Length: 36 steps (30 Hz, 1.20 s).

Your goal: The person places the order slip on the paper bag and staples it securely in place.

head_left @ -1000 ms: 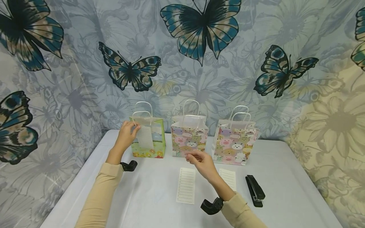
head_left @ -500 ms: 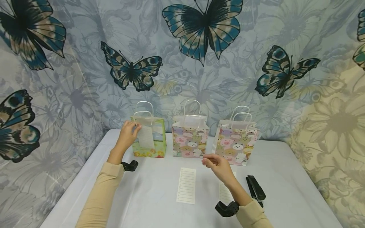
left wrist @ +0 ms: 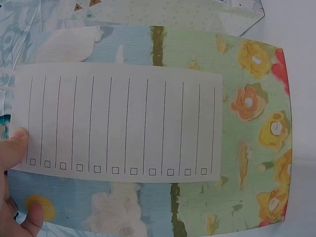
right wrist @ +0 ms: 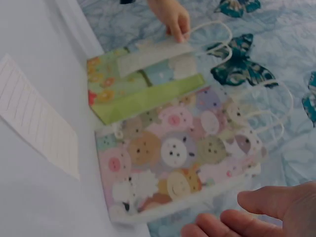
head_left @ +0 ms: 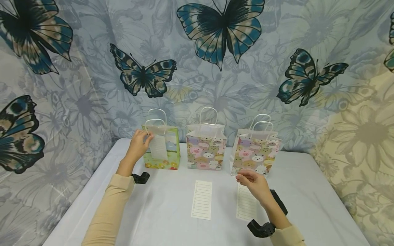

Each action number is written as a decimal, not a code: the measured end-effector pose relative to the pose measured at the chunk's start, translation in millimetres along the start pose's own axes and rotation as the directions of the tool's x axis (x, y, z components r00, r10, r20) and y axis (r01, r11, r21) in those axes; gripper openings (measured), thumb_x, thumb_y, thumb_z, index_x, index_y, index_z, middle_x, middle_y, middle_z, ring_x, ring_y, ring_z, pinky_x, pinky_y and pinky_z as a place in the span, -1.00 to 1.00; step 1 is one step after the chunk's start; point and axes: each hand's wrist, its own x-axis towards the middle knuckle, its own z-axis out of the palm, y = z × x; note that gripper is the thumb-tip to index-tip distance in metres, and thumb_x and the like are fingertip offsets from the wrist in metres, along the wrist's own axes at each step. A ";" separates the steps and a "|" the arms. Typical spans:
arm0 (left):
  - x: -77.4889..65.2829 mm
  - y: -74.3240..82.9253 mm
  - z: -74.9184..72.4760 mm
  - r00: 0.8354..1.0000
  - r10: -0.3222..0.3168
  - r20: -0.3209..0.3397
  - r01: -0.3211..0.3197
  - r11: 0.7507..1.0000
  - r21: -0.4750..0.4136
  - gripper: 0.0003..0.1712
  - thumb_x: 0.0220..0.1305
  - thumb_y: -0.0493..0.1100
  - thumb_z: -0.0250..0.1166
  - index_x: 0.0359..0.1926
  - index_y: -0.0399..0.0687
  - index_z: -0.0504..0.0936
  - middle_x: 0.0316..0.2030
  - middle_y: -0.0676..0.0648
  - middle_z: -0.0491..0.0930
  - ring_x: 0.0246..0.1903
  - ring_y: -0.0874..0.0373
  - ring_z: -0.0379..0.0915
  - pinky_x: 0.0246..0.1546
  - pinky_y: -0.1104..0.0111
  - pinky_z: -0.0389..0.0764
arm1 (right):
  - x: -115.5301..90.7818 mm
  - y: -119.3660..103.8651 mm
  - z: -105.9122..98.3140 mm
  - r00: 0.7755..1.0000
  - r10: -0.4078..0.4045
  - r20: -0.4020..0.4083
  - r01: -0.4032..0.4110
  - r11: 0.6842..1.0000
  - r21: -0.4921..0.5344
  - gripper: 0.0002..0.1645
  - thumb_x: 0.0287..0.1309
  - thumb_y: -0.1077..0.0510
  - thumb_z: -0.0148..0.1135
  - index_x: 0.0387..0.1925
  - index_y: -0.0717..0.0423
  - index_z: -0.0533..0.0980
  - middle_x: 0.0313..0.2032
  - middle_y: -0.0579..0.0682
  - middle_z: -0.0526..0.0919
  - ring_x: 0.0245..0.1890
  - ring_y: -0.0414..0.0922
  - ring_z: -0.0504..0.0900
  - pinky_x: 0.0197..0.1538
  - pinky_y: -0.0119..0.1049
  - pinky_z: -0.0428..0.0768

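Observation:
My left hand (head_left: 138, 144) pinches the top end of a lined checklist slip (left wrist: 118, 123) against the front of a green flowered gift bag (head_left: 173, 155). In the left wrist view the thumb (left wrist: 15, 145) lies on the slip's end, and little boxes run along one side of its lines. My right hand (head_left: 254, 184) hangs in the air with loosely bent fingers, holding nothing. Below it, partly covered, lies another checklist slip (head_left: 246, 203) on the table. A black stapler (head_left: 279, 203) shows beside the right wrist, partly hidden behind it.
Two gift bags with animal faces stand upright at the back: one in the middle (head_left: 204, 153), one on the right (head_left: 252, 153). A third checklist slip (head_left: 201, 200) lies flat on the white tablecloth (head_left: 172, 208). A butterfly-print curtain (head_left: 197, 85) hangs behind.
My right hand has moved right, from before the middle bag to before the right bag, and its forearm now covers part of the stapler. The left hand stays with its slip.

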 end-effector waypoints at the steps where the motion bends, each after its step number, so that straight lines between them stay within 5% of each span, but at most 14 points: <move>1: 0.2 -0.3 0.0 1.000 0.001 0.000 -0.001 1.000 0.000 -0.72 0.32 -0.15 0.10 -0.15 -0.32 0.55 -0.12 -0.30 0.54 -0.02 -0.12 0.32 0.03 0.04 0.44 | -1.0 2.0 -3.2 1.000 0.013 -0.002 -0.013 1.000 -0.003 -0.53 0.22 -0.04 0.13 0.00 0.24 0.50 -0.12 0.18 0.68 -0.27 -0.29 0.65 -0.02 -0.17 0.64; 9: 0.8 -1.3 -0.8 1.000 0.007 0.003 -0.007 1.000 -0.005 -0.72 0.32 -0.16 0.11 -0.16 -0.32 0.56 -0.14 -0.30 0.54 -0.04 -0.12 0.33 0.00 0.04 0.46 | -8.8 14.5 -28.0 0.998 0.052 -0.040 -0.053 0.998 -0.025 -0.46 0.26 -0.04 0.07 0.07 0.31 0.45 -0.06 0.24 0.64 -0.34 -0.49 0.62 -0.07 -0.32 0.66; 13: 1.1 -1.9 -0.4 1.000 0.006 0.001 -0.006 1.000 0.000 -0.72 0.32 -0.15 0.10 -0.16 -0.33 0.56 -0.14 -0.30 0.53 -0.04 -0.12 0.33 0.00 0.04 0.46 | -7.8 36.2 -40.6 0.996 0.060 -0.063 -0.062 0.998 -0.022 -0.39 0.26 -0.09 0.06 0.10 0.34 0.42 -0.07 0.22 0.66 -0.29 -0.39 0.66 -0.08 -0.30 0.66; 20: 1.3 -2.9 1.0 1.000 0.005 -0.002 -0.005 1.000 -0.005 -0.73 0.32 -0.16 0.10 -0.16 -0.33 0.56 -0.13 -0.30 0.53 -0.05 -0.12 0.33 0.00 0.04 0.45 | 11.2 117.5 -59.5 0.991 0.067 -0.115 -0.066 0.998 0.014 -0.29 0.13 -0.25 0.14 0.06 0.26 0.45 -0.33 -0.39 0.67 -0.33 -0.46 0.66 -0.25 -0.49 0.65; 30: 0.5 -2.4 1.7 1.000 0.005 -0.011 -0.005 1.000 -0.008 -0.72 0.32 -0.16 0.11 -0.16 -0.33 0.57 -0.14 -0.30 0.54 -0.06 -0.12 0.33 0.00 0.03 0.45 | -10.9 116.7 -86.4 0.988 0.128 -0.087 -0.121 0.989 0.079 -0.39 0.16 -0.07 0.19 0.03 0.37 0.45 -0.35 -0.19 0.73 -0.39 -0.39 0.67 -0.29 -0.46 0.65; 36: 0.9 -2.4 1.3 1.000 0.000 -0.010 0.000 1.000 -0.008 -0.72 0.31 -0.17 0.11 -0.16 -0.33 0.56 -0.14 -0.30 0.54 -0.06 -0.11 0.33 -0.01 0.04 0.45 | -1.8 155.6 -100.7 0.990 0.127 -0.068 -0.115 0.980 0.164 -0.47 0.16 -0.02 0.20 -0.02 0.34 0.48 -0.38 -0.24 0.73 -0.39 -0.37 0.68 -0.31 -0.44 0.67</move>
